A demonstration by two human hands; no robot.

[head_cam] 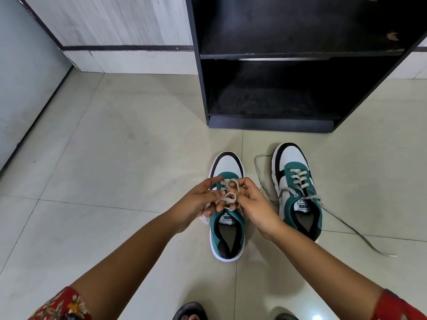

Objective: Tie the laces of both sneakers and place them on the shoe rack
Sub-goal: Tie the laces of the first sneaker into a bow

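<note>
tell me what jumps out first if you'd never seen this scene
Two hands, the left hand and the right hand, meet mid-frame, pinching a lace loop over the left sneaker on the tiled floor. Beside it the right sneaker sits with laces trailing loose. Behind both stands a black shoe rack, shelves bare.

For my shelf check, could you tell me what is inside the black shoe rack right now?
The shoe rack shows two bare dark shelves, no shoes. Both sneakers, left and right, sit on the floor before it. Its upper part is cut off from view.
</note>
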